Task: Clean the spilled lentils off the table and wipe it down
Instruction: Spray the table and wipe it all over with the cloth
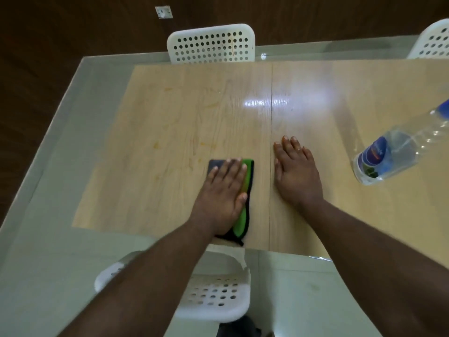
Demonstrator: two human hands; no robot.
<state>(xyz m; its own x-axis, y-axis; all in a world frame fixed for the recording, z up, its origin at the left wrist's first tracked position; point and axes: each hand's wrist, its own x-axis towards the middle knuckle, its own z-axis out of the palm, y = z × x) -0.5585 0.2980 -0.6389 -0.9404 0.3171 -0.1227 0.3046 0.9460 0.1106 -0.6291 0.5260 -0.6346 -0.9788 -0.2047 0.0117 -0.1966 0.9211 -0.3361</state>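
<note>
Trouble could come from the water bottle [398, 154] at the right edge of the frame. It stands well apart from both hands, but a wide swing of an arm could knock it over and wet the table [150, 117]. The left hand [222, 195] lies flat, fingers straight, pressing down on a green and black cloth [245, 207] just below the middle of the frame. It is not curled round the cloth, so the cloth could slip out from under the palm on a fast push. The right hand [295, 173] rests flat on the wood just beside it, fingers straight, holding nothing. No lentils show on the table, so I think the picking up is done and only wiping is left. Faint orange marks [206, 144] sit up and to the left of the cloth. They are pale and easy to miss, and a light rub may leave them there. The cloth's near end is close to the wood's near edge, so a pull back could drag it off onto the white chair [213, 297] below.
</note>
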